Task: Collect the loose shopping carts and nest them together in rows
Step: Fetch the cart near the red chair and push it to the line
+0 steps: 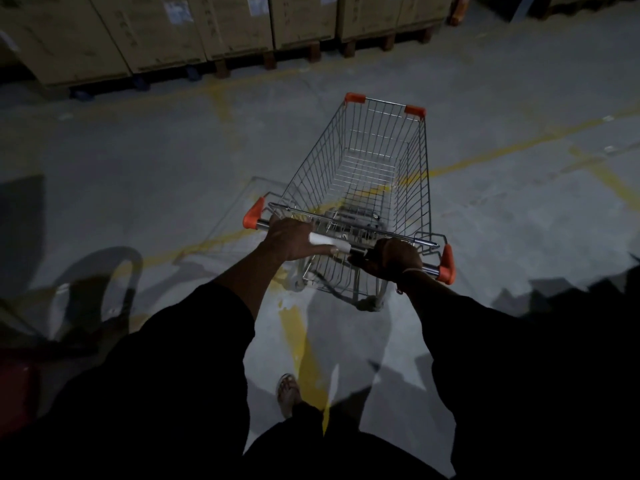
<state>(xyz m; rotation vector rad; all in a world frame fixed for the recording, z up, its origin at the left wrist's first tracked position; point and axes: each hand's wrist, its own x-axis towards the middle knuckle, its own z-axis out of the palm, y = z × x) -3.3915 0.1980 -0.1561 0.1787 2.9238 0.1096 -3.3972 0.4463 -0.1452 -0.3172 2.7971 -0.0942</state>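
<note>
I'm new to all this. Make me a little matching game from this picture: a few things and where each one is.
Things:
1. left hand
2. cardboard boxes
3. yellow lines
4. foot

Places:
A. painted on the floor
B. curled round the cart handle
C. stacked along the far wall
D. at the bottom, between the sleeves

Pairs: 1-B, 2-C, 3-A, 4-D

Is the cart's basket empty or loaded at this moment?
Empty. Through the wire basket of the shopping cart only the floor and its yellow lines show; nothing lies inside.
</note>
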